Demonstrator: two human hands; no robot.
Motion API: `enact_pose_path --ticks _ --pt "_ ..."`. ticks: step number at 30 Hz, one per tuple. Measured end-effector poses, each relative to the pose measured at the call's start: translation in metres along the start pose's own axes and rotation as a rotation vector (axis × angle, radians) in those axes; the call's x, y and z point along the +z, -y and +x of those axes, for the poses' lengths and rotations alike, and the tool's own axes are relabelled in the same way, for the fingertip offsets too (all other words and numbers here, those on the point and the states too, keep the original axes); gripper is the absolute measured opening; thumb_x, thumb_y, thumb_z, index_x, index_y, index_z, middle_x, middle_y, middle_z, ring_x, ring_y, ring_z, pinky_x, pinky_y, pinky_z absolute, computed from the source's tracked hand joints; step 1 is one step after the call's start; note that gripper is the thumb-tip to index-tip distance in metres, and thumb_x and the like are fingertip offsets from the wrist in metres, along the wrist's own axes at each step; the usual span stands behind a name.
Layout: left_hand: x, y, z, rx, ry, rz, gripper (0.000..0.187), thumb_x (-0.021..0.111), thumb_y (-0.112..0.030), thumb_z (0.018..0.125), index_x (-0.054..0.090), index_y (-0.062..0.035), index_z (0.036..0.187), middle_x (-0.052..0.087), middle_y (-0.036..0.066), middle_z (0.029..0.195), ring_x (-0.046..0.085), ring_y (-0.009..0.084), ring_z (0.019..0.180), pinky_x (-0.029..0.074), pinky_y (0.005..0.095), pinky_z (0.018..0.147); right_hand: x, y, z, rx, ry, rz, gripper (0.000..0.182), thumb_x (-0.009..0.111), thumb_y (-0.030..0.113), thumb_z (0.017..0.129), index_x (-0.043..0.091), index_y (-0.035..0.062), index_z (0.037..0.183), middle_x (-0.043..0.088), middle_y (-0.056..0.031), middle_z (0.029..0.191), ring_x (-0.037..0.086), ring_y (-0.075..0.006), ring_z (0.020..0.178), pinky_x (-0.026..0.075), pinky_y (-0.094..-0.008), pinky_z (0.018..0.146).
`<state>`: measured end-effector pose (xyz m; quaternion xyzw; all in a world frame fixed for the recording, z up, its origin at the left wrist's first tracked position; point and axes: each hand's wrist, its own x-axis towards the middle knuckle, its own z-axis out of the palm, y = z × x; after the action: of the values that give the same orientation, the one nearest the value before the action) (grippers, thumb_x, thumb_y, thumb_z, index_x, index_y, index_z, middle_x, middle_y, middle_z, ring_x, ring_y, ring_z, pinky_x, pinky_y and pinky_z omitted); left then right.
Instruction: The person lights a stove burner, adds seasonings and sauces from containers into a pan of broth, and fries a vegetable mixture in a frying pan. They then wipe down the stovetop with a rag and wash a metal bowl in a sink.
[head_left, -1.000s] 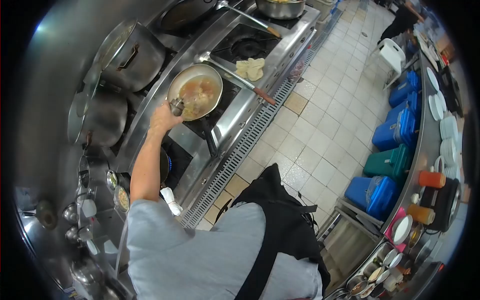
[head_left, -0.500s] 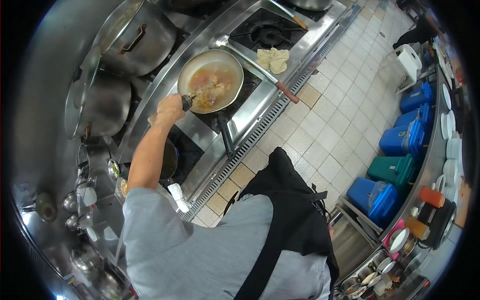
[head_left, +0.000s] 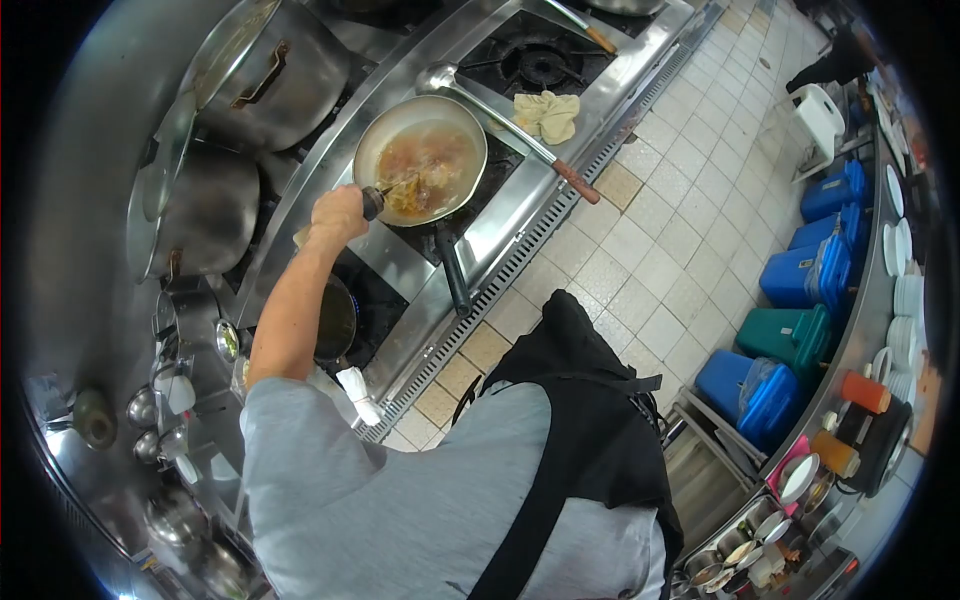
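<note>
My left hand (head_left: 338, 213) is closed around the dark grip of a cooking utensil (head_left: 375, 201). Its thin metal end reaches into the frying pan (head_left: 373, 135), and its tip cannot be made out there. Brownish, steaming liquid with yellowish-orange pieces (head_left: 415, 190) fills the pan. The black pan handle (head_left: 453, 275) points toward the front edge, untouched by a hand. Behind the pan lies a long ladle (head_left: 500, 122) with a wooden handle. Below my left forearm sits a smaller dark pan (head_left: 335, 318) over a blue flame. My right hand is out of sight.
Large steel pots (head_left: 290, 85) stand along the back of the stove (head_left: 490, 215). A folded cloth (head_left: 546, 117) lies near a bare burner (head_left: 540, 65). On the right are blue bins (head_left: 745, 395), a green bin (head_left: 783, 335), a white chair (head_left: 818, 125) and a counter with stacked plates (head_left: 902, 345).
The utensil's end and the yellowish pieces beside it have shifted slightly, and more of the pieces show above the liquid. My left hand keeps its grip, almost in the same place.
</note>
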<state>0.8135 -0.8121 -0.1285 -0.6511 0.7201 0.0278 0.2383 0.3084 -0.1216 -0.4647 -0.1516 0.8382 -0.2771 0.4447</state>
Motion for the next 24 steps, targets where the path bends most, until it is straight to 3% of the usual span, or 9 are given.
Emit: enact_pose_path --ticks 24 --pt "-0.007 -0.002 0.002 0.001 0.04 0.077 0.032 0.075 -0.015 0.071 0.072 -0.0023 0.101 0.073 0.019 0.103 0.071 0.035 0.099 0.057 0.0419 0.089 0.037 -0.005 0.005 -0.047 0.089 0.098 0.032 0.056 0.01 0.098 0.06 -0.0044 0.126 0.07 -0.0124 0.105 0.067 -0.0201 0.091 0.053 -0.0329 0.08"
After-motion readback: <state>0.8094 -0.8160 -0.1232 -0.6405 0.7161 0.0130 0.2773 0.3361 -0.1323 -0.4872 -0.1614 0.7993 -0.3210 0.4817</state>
